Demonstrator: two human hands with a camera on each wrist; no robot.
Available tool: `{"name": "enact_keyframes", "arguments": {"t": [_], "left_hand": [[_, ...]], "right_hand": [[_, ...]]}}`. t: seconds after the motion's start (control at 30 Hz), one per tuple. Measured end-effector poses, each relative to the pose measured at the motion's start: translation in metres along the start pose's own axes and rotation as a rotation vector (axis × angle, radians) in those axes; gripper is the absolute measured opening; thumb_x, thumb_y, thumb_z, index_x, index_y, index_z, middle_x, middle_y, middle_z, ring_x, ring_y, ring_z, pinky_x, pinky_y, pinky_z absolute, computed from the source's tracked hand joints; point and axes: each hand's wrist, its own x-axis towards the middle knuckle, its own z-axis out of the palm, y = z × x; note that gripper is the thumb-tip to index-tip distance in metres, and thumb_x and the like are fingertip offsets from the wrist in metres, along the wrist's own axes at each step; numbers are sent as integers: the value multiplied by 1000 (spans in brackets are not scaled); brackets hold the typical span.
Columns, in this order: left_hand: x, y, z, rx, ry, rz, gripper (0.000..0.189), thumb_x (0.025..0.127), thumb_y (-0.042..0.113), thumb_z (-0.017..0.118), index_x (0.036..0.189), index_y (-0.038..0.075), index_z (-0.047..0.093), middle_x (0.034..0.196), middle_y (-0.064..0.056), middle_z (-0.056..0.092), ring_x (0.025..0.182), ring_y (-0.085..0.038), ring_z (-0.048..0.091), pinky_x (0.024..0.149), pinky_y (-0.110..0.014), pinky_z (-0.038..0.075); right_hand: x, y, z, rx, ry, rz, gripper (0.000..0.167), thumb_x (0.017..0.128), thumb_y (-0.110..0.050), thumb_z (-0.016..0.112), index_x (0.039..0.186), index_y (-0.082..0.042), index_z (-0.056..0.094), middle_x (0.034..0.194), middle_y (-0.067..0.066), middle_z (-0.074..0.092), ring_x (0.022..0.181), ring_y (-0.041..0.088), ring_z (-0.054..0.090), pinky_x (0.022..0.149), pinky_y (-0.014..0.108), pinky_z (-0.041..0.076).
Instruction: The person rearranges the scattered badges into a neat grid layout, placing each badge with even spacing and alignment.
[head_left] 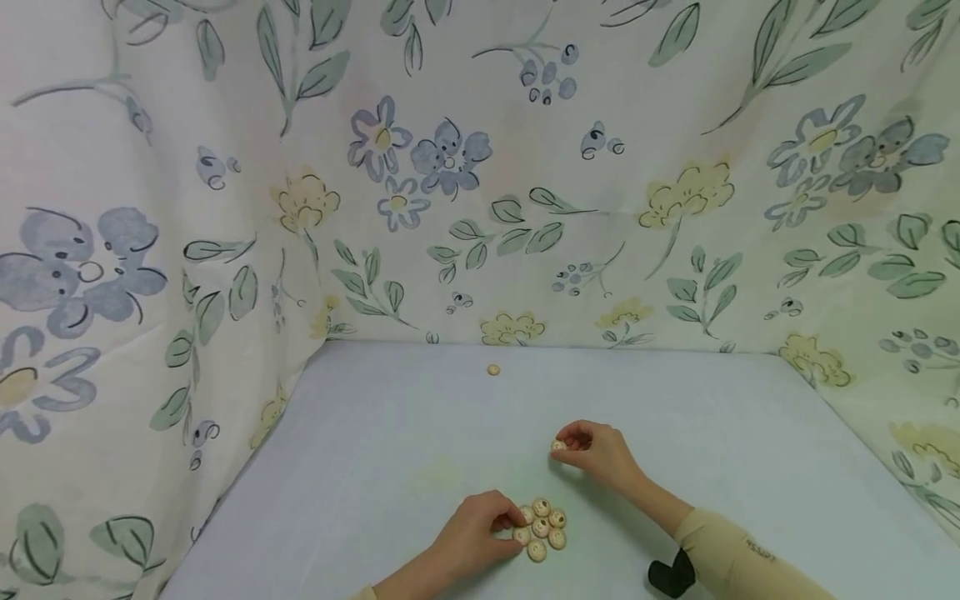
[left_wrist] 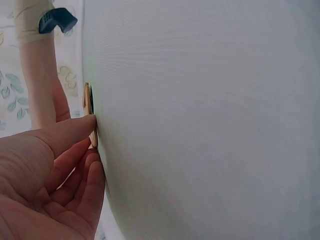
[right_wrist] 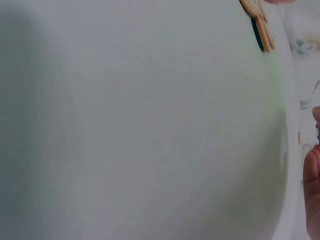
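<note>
Several small, round, pale wooden discs [head_left: 542,527] with dark marks lie flat in a tight cluster near the front of the table. At the cluster's left side my left hand [head_left: 476,533] pinches one disc [head_left: 521,537] between thumb and fingers; in the left wrist view the discs [left_wrist: 87,97] show edge-on beside the thumb. Farther back and to the right, my right hand [head_left: 600,454] holds another wooden disc [head_left: 558,446] by its fingertips, just over the tabletop. Only part of the right hand [right_wrist: 312,195] enters the right wrist view.
One more disc [head_left: 492,369] lies alone near the far edge of the white table [head_left: 390,417]. Floral cloth [head_left: 525,275] hangs behind and at both sides. A black device [head_left: 672,575] sits by the right forearm.
</note>
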Motion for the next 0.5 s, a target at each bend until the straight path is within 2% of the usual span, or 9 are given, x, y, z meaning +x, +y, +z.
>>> {"name": "enact_keyframes", "arguments": {"t": [0.3, 0.5], "left_hand": [[0, -2, 1, 8, 5, 18, 18, 76, 3, 80, 89, 9, 71, 85, 9, 61, 78, 1, 53, 71, -18, 48], [0, -4, 1, -6, 1, -1, 18, 76, 4, 80, 89, 11, 71, 85, 11, 60, 78, 2, 53, 71, -17, 48]], "right_hand": [[35, 12, 3, -28, 64, 32, 22, 76, -21, 84, 89, -8, 71, 74, -3, 62, 68, 11, 55, 58, 22, 45], [58, 15, 6, -39, 106, 64, 25, 76, -23, 85, 90, -8, 71, 77, -2, 63, 71, 12, 56, 61, 25, 45]]}}
